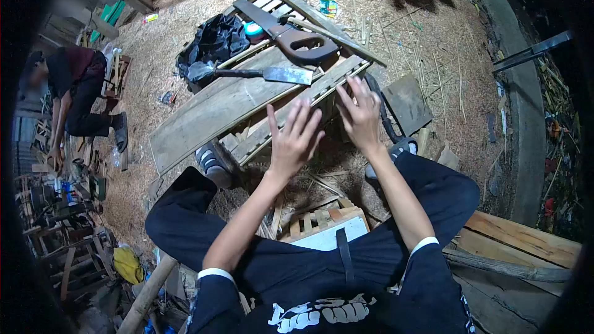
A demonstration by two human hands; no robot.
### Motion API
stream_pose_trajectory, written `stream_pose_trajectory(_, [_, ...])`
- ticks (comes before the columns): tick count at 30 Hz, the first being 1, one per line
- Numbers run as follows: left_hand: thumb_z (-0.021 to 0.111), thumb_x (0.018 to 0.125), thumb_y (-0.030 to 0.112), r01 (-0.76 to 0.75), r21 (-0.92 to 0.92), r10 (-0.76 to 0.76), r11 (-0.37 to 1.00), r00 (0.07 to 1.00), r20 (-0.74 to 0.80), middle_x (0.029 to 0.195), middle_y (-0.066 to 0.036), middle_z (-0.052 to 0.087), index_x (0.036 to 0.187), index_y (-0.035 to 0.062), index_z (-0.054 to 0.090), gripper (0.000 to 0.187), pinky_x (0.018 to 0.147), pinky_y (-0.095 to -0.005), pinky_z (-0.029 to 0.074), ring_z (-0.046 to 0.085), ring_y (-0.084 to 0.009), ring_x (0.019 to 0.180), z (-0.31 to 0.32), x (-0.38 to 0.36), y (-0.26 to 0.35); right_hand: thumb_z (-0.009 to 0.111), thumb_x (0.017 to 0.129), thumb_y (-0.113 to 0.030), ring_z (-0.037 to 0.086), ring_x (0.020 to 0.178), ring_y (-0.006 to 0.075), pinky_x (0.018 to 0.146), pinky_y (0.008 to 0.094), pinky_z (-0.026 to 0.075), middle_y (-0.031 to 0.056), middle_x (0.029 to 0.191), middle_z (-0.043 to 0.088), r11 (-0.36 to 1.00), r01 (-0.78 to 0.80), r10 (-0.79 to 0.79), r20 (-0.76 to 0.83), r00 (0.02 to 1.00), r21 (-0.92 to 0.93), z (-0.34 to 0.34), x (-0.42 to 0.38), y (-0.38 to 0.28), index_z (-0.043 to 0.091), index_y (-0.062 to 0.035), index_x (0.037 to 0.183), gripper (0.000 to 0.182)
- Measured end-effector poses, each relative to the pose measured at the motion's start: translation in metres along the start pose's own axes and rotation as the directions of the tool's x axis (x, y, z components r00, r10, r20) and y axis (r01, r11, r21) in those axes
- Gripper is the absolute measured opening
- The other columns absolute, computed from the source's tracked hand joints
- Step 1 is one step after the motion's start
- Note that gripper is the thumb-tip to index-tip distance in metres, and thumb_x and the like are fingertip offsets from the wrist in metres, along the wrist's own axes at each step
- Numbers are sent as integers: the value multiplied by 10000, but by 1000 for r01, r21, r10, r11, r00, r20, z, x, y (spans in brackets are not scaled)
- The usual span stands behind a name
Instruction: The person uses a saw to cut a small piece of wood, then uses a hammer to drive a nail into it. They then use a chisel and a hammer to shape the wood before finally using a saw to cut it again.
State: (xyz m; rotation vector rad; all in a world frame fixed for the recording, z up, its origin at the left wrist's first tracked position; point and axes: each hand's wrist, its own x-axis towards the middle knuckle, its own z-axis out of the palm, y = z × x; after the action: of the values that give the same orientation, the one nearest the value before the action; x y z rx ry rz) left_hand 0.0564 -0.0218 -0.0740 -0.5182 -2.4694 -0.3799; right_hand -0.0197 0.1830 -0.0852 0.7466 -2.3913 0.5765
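My left hand (292, 142) is spread, palm down, over the near edge of a slatted wooden frame (334, 77), with nothing in it. Beside it on the right, my right hand (361, 117) also has its fingers apart and holds nothing, close to the frame's right corner. Just beyond them on the frame lie a hand saw (303, 44) with a brown handle and a flat blade tool (288, 75) with a dark handle. A wide wooden board (210, 111) rests at the frame's left. Whether my fingertips touch the wood, I cannot tell.
A black plastic bag (216, 40) and a blue-lidded round container (253, 29) sit at the frame's far left. Another person (77, 89) bends over at the left near piled wood. A flat wooden piece (407, 104) lies at the right. Planks (526, 235) lie at the lower right.
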Motion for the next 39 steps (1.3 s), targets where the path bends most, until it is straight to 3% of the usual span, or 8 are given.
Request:
stream_pose_trajectory(5, [661,891,245,-330,12,297,944,862,410,1645,-134,384,1541,138,476,685,1281,-594,99,338,-258,1543,-5,-114,-7,698,879,-82,500,1402,292,1081,470,399,138,1526,510,980,87,-136,276,952,181,6,-105,-33,565,-133,1468,606])
stream_pose_trajectory(9, [591,1008,300,13,-285,167,958,785,597,1665,-146,335,1555,128,436,594,1229,-581,258,341,-304,1530,20,-198,-18,620,949,-164,504,1388,297,1117,459,396,134,1516,521,954,118,-262,572,777,275,40,-178,-38,521,-134,1482,542])
stream_pose_trajectory(14, [479,1073,349,103,-190,50,976,747,663,1610,-167,406,1578,137,397,554,1190,-496,350,474,-346,1406,49,-263,-25,578,962,-197,529,1357,278,1096,450,416,107,1506,528,898,220,-431,667,607,380,94,-222,-35,538,-151,1468,509])
stream_pose_trajectory(17, [481,1073,349,287,-147,-81,947,651,755,1587,-173,433,1582,140,391,558,1191,-498,354,507,-352,1373,57,-279,-16,557,968,-192,541,1339,264,1087,444,426,99,1500,532,906,224,-424,752,506,360,125,-242,-33,542,-167,1468,501])
stream_pose_trajectory(18, [458,1074,369,327,-135,-104,935,619,779,1585,-147,439,1566,144,416,543,1282,-536,154,421,-309,1462,60,-280,-14,550,966,-179,548,1322,255,1083,439,429,96,1498,533,909,249,-417,747,519,335,129,-244,-35,544,-179,1468,501])
stream_pose_trajectory(21, [455,1075,365,338,-123,-118,933,611,783,1580,-154,444,1566,145,418,539,1278,-540,165,414,-313,1468,68,-286,-9,538,971,-174,542,1333,256,1084,441,428,92,1505,529,926,253,-369,815,447,281,141,-251,-37,543,-178,1471,500])
stream_pose_trajectory(29, [433,1078,335,319,-156,-79,935,615,785,1595,-154,424,1547,108,435,521,1280,-534,158,385,-316,1484,92,-300,1,497,991,-172,503,1384,260,1123,464,411,87,1505,525,976,85,-216,895,390,199,156,-261,-43,507,-194,1493,503])
stream_pose_trajectory(39, [435,1076,312,280,-141,-89,950,671,736,1599,-155,409,1516,88,462,495,1275,-531,186,422,-315,1444,94,-296,14,538,937,-144,556,1316,267,1040,413,473,115,1389,598,981,123,-192,837,512,150,189,-278,-43,578,-132,1427,491])
